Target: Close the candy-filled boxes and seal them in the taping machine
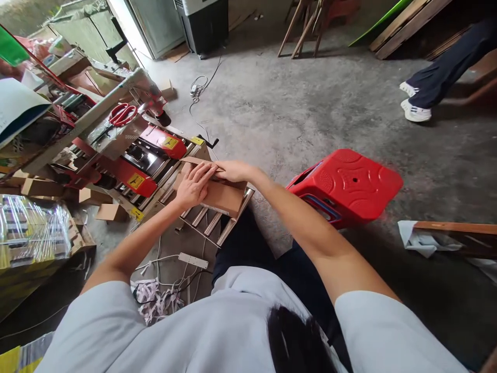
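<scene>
A small brown cardboard box [222, 199] lies on the metal rollers [202, 217] at the near end of a carton-sealing machine. My left hand [193, 185] rests flat on the box's top, fingers stretched out and pressing the flaps down. My right hand [233, 170] lies on the far top edge of the same box, fingers extended along a flap [196, 161]. The machine's red taping heads [135, 176] sit just beyond the box.
Red scissors [122, 114] lie on the machine's upper frame. A red plastic stool [345, 186] is tipped on the concrete floor to my right. Wrapped packs [27, 230] are stacked at left. A power strip [193, 260] and cables lie below. Another person's legs [438, 77] stand far right.
</scene>
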`<state>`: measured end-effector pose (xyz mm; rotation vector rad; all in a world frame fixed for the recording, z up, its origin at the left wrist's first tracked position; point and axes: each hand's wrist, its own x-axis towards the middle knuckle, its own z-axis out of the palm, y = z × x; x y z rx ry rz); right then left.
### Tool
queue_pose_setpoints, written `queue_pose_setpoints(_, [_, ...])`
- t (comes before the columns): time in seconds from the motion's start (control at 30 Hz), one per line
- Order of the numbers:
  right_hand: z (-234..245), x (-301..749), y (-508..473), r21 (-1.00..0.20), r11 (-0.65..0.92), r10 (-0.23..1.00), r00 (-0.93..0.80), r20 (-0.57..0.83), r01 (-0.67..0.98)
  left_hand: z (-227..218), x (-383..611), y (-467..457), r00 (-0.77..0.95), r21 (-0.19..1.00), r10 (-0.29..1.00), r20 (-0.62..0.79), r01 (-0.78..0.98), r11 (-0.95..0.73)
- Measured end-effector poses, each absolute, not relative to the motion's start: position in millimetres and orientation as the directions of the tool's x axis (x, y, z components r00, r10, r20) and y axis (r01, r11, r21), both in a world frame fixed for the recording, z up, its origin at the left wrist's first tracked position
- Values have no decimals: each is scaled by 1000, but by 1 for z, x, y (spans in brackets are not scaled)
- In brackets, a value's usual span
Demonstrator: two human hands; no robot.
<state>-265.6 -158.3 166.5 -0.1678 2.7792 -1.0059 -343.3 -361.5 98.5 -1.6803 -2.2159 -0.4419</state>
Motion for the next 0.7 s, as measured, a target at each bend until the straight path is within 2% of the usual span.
queue_pose_setpoints(0.1, [174, -276, -135, -682, 729, -285, -934, -214, -66, 96, -339, -362, -274, 41, 828, 490, 956, 292])
queue_pose_setpoints(0.2, [177, -283, -118, -712, 702, -291, -920, -262, -19, 93, -335, -364, -282, 41, 810, 514, 951, 305])
queue_pose_setpoints(0.27, [176, -285, -111, -724, 689, -311, -900, -304, 6, 94, -334, -362, -312, 57, 816, 486, 944, 326])
queue_pose_setpoints(0.37, [166, -275, -117, -708, 698, -408, -871, -274, -104, 99, -334, -356, -346, 97, 865, 364, 937, 335])
queue_pose_setpoints(0.4, [160, -267, -123, -658, 739, -390, -888, -246, -142, 100, -335, -353, -357, 106, 874, 330, 934, 341])
queue_pose_setpoints(0.47, [146, -246, -141, -479, 866, -253, -951, -180, -140, 100, -335, -350, -378, 128, 877, 297, 926, 355])
queue_pose_setpoints(0.53, [133, -224, -157, -285, 956, -111, -987, -113, -75, 95, -337, -351, -394, 168, 862, 318, 919, 358])
queue_pose_setpoints(0.57, [127, -215, -163, -223, 973, -80, -993, -85, -59, 91, -337, -354, -389, 192, 851, 352, 920, 341])
queue_pose_setpoints(0.63, [119, -205, -168, -175, 982, -73, -996, -41, -65, 83, -339, -361, -381, 236, 794, 473, 923, 303])
queue_pose_setpoints(0.7, [115, -203, -168, -174, 982, -77, -997, -5, -75, 78, -340, -368, -432, 265, 662, 612, 901, 343])
